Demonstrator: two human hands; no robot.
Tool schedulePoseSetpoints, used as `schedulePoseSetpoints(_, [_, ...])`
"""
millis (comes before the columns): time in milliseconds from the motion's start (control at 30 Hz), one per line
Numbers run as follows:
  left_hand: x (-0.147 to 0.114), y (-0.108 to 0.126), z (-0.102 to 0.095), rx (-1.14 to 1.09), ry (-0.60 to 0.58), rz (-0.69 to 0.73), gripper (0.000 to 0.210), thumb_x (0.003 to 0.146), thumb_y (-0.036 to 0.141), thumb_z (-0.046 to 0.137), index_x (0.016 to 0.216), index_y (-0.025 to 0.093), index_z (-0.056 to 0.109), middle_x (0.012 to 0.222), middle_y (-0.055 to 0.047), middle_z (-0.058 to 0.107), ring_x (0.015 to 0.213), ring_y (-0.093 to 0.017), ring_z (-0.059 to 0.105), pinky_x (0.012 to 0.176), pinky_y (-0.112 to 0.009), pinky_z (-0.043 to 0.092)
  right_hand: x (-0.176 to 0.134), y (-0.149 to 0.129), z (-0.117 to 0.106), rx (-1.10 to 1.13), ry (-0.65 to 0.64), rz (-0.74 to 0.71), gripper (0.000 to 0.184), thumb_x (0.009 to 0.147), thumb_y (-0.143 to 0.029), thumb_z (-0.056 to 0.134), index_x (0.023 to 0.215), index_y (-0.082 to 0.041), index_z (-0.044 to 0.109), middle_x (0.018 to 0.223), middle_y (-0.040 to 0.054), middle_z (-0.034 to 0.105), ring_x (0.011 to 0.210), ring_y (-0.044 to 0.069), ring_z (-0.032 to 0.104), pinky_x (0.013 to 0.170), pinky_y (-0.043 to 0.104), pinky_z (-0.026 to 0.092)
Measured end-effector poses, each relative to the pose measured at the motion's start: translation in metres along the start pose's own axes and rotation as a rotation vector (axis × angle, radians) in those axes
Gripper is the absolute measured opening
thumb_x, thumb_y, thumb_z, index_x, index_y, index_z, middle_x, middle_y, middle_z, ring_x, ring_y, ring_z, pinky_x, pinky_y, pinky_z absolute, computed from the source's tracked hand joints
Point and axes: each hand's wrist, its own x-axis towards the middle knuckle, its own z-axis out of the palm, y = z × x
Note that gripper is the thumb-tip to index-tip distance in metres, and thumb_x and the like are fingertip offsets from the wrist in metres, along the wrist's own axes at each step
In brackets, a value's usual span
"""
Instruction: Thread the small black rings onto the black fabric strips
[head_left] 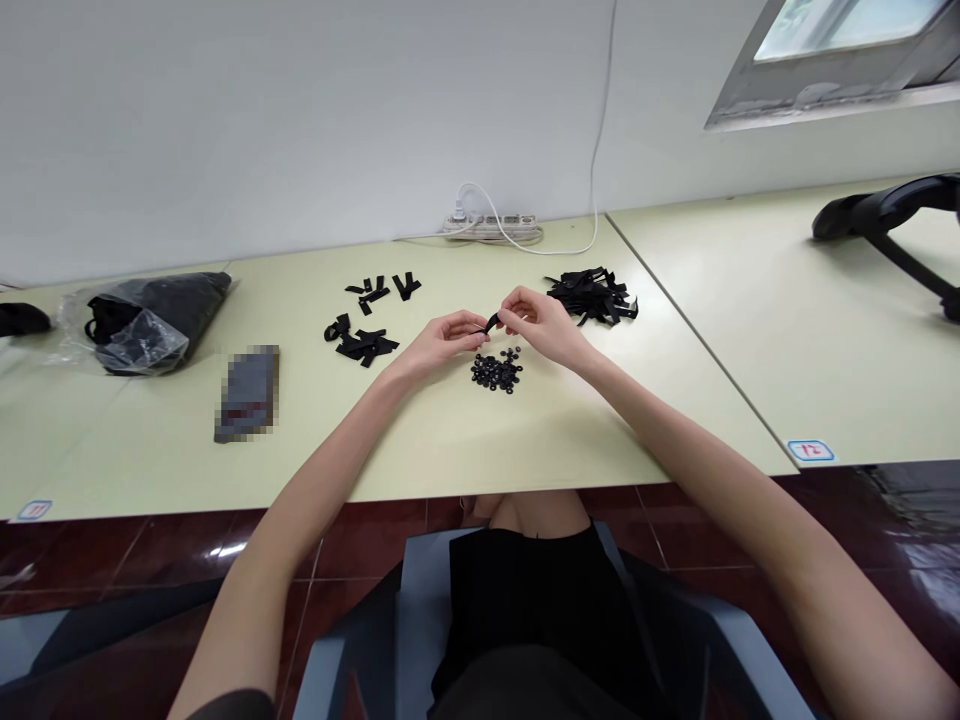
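Pinching at both ends, here are the fingertips on one short black strip (492, 322), the left hand (448, 338) closed on its near end, the right hand (541, 322) nipping the other, thumb to forefinger. The strip arches between them, just above the table (420, 440); whether a ring sits in either grip, I cannot tell. The step in hand looks like two-handed work on this single piece, and the next move calls, I'd judge, for a light, exact pinch, the strip being so narrow. Just below the hands, a heap of small black rings (496, 374)! Out beside the right hand, a thick pile of strips (592, 296); off the left, a looser cluster (366, 346). Farther left, a clear plastic bag (150, 345) with dark contents; at the wall, a socket bar (491, 228).
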Motion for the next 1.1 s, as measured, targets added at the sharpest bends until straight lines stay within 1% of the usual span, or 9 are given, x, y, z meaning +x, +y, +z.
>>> schedulePoseSetpoints(133, [0.0, 0.001, 0.001, -0.011, -0.01, -0.022, 0.049, 0.083, 0.059, 0.096, 0.117, 0.025, 0.082, 0.116, -0.009, 0.081, 0.11, -0.026, 0.074, 0.107, -0.048, 0.059, 0.0, 0.0, 0.001, -0.022, -0.017, -0.027, 0.026, 0.102, -0.049, 0.072, 0.094, -0.025, 0.066, 0.094, 0.0053, 0.077, 0.087, 0.022, 0.072, 0.087, 0.041, 0.06])
schedulePoseSetpoints(300, [-0.002, 0.007, 0.002, 0.025, 0.037, -0.006, 0.048, 0.085, 0.064, 0.092, 0.104, 0.022, 0.079, 0.104, -0.008, 0.076, 0.102, -0.023, 0.069, 0.099, -0.042, 0.057, 0.0, 0.005, 0.002, -0.147, 0.003, -0.086, 0.02, 0.105, -0.043, 0.067, 0.097, -0.026, 0.063, 0.093, 0.0045, 0.074, 0.088, 0.023, 0.069, 0.084, 0.04, 0.058])
schedulePoseSetpoints(400, [-0.002, 0.008, 0.002, 0.048, 0.069, 0.005, 0.046, 0.085, 0.063, 0.092, 0.1, 0.022, 0.078, 0.102, -0.007, 0.074, 0.097, -0.021, 0.066, 0.094, -0.039, 0.057, -0.002, 0.006, 0.004, -0.321, 0.109, -0.217, 0.008, 0.104, -0.031, 0.065, 0.099, -0.027, 0.061, 0.104, 0.0077, 0.073, 0.098, 0.027, 0.067, 0.091, 0.045, 0.056])
schedulePoseSetpoints(500, [-0.002, 0.008, 0.003, 0.068, 0.087, 0.014, 0.045, 0.085, 0.062, 0.092, 0.097, 0.021, 0.078, 0.1, -0.006, 0.073, 0.094, -0.02, 0.064, 0.09, -0.038, 0.056, -0.005, 0.002, 0.007, -0.489, 0.177, -0.344, 0.006, 0.106, -0.026, 0.063, 0.1, -0.027, 0.06, 0.111, 0.0107, 0.073, 0.11, 0.032, 0.064, 0.101, 0.049, 0.052])
schedulePoseSetpoints(600, [-0.002, 0.008, 0.003, 0.09, 0.075, 0.023, 0.047, 0.085, 0.066, 0.09, 0.096, 0.021, 0.08, 0.099, -0.007, 0.074, 0.093, -0.021, 0.064, 0.09, -0.038, 0.056, -0.007, -0.002, 0.01, -0.563, 0.053, -0.334, 0.011, 0.11, -0.029, 0.065, 0.1, -0.026, 0.061, 0.094, 0.006, 0.071, 0.096, 0.028, 0.065, 0.096, 0.043, 0.049])
schedulePoseSetpoints(700, [-0.003, 0.009, 0.003, 0.128, 0.041, 0.039, 0.05, 0.089, 0.068, 0.086, 0.1, 0.02, 0.083, 0.1, -0.009, 0.077, 0.091, -0.021, 0.066, 0.094, -0.04, 0.055, -0.008, -0.002, 0.011, -0.62, -0.057, -0.219, 0.018, 0.113, -0.037, 0.066, 0.101, -0.025, 0.061, 0.081, 0.0011, 0.067, 0.08, 0.023, 0.061, 0.085, 0.036, 0.043])
schedulePoseSetpoints(833, [-0.007, 0.012, 0.004, 0.208, 0.036, 0.081, 0.048, 0.093, 0.066, 0.083, 0.102, 0.019, 0.083, 0.1, -0.01, 0.081, 0.089, -0.021, 0.069, 0.092, -0.039, 0.055, -0.009, -0.001, 0.011, -0.676, -0.135, -0.133, 0.021, 0.117, -0.038, 0.061, 0.101, -0.024, 0.064, 0.083, 0.0031, 0.072, 0.077, 0.022, 0.06, 0.073, 0.033, 0.033])
schedulePoseSetpoints(967, [-0.01, 0.014, 0.007, 0.287, 0.043, 0.12, 0.045, 0.097, 0.062, 0.079, 0.103, 0.019, 0.084, 0.099, -0.01, 0.083, 0.086, -0.021, 0.07, 0.088, -0.037, 0.055, -0.01, -0.006, 0.012, -0.785, -0.176, -0.126, 0.019, 0.116, -0.028, 0.055, 0.102, -0.021, 0.067, 0.087, 0.0066, 0.075, 0.076, 0.022, 0.059, 0.072, 0.034, 0.03])
schedulePoseSetpoints(1100, [-0.013, 0.016, 0.011, 0.322, 0.048, 0.116, 0.038, 0.099, 0.056, 0.077, 0.101, 0.018, 0.084, 0.099, -0.009, 0.084, 0.086, -0.021, 0.071, 0.088, -0.037, 0.055, -0.012, -0.016, 0.015, -0.957, -0.207, -0.126, 0.024, 0.116, -0.027, 0.053, 0.101, -0.019, 0.07, 0.085, 0.0095, 0.076, 0.076, 0.024, 0.059, 0.073, 0.035, 0.029])
